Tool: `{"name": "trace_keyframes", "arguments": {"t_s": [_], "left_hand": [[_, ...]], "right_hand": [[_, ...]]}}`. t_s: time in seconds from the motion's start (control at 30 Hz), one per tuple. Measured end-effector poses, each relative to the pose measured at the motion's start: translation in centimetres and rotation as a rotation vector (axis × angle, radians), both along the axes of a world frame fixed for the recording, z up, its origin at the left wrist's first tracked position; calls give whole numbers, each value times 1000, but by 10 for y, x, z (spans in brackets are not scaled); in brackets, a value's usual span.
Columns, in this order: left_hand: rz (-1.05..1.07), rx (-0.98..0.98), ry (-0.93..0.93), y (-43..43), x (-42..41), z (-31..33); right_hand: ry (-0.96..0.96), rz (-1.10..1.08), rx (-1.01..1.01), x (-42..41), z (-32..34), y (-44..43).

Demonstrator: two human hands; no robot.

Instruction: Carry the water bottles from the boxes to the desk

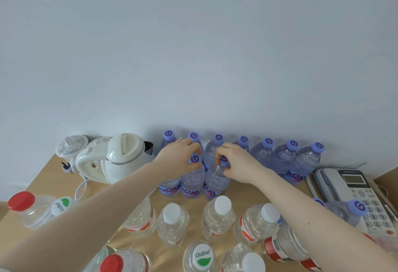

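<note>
L hand (pixel 183 156) pinches the left bottle (pixel 192 182) at the neck, fingers curled round its purple cap. R hand (pixel 239 162) grips the right bottle (pixel 216 182) the same way (this one tilts slightly). Both sit side by side on the desk (pixel 49 166). Behind the grips: back row (pixel 265 155) of purple-cap bottles. Left of L grip: kettle (pixel 125 157). Right of R grip: phone (pixel 353 187). Nearer than both grips: white-cap bottles (pixel 172 222).

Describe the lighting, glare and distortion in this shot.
Head view: soft, even light, with faint shadows on the wall behind the purple-capped bottles; a mild highlight on the kettle; wide-angle bending tilts edge bottles outward; the left hand and right hand, each gripping one by its cap, look sharp.
</note>
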State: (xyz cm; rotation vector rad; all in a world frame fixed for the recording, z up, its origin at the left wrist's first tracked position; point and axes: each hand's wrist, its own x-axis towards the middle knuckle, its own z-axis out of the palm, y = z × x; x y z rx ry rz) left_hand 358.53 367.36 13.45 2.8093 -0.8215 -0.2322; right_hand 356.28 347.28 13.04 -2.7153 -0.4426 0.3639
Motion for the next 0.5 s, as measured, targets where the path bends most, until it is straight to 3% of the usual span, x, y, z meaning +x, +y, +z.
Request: {"name": "trace_keyframes", "arguments": {"t_s": [0.17, 0.5], "left_hand": [[-12, 4, -42, 1, -3, 3], [-75, 55, -120, -8, -3, 5]], "right_hand": [[60, -68, -232, 2, 8, 7], [15, -72, -168, 4, 4, 13]]}}
